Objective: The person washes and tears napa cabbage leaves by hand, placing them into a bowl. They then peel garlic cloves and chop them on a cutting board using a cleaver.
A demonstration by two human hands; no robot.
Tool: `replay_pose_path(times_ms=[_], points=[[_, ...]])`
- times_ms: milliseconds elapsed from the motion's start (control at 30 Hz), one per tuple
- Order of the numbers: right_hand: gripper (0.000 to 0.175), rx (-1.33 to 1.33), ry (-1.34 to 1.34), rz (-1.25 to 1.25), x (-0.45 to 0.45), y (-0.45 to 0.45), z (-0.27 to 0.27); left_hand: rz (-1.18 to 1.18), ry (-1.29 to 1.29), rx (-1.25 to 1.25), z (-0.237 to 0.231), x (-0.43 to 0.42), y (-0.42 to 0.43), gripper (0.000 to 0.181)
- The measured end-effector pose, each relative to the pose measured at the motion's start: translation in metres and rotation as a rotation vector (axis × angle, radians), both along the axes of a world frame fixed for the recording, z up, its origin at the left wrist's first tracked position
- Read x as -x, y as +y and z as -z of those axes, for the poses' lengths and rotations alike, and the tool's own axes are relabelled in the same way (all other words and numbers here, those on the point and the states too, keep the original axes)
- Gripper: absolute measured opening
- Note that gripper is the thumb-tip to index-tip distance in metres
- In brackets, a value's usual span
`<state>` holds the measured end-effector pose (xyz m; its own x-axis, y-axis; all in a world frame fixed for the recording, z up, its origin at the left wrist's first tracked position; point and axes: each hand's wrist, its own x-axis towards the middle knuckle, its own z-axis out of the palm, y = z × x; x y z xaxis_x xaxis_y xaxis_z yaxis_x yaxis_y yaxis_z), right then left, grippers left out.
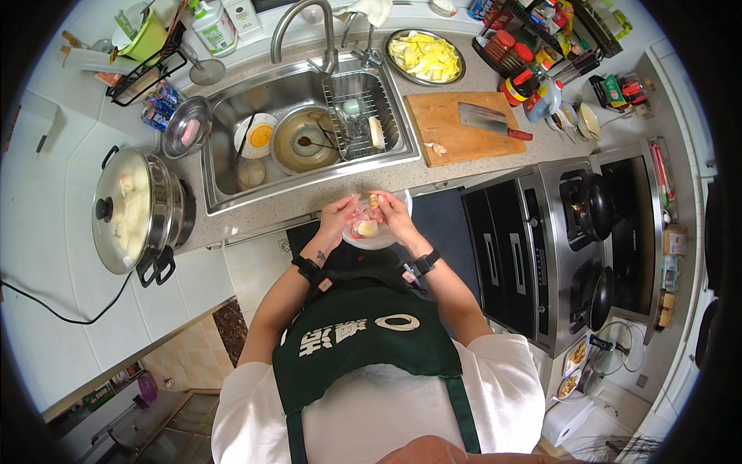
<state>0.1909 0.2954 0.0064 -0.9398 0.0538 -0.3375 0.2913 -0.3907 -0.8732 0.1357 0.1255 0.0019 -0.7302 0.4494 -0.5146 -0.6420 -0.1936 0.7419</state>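
Both my hands are close together in front of my apron, above a bin or bowl with a pale plastic liner (407, 203). My right hand (396, 213) pinches a small tan piece (373, 200), perhaps ginger or garlic, between thumb and fingers. My left hand (339, 217) has its fingertips pinched beside it at the liner's edge; what they hold is too small to tell. Pinkish scraps and a pale piece (367, 228) lie in the liner below. Garlic cloves (436, 148) rest on the wooden cutting board (429, 119) near a cleaver (484, 118) with a red handle.
Ahead is a steel sink (226, 180) with a bowl, a basin and a wire rack (348, 152). A lidded steamer pot (124, 214) stands at left. Cut cabbage fills a metal plate (426, 57) behind the board. The stove (565, 272) with black pans is at right.
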Motion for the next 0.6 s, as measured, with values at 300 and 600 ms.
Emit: replay_pose_path(times_ms=[300,600], points=[[0.030,0.101,-0.069,0.061,-0.021,0.039,0.001,0.322,0.724,0.624,0.057,-0.005,0.020,0.022],[0.016,-0.212,-0.140,0.511,0.029,0.166,0.019,0.302,0.385,0.415,0.042,-0.014,0.025,0.028]])
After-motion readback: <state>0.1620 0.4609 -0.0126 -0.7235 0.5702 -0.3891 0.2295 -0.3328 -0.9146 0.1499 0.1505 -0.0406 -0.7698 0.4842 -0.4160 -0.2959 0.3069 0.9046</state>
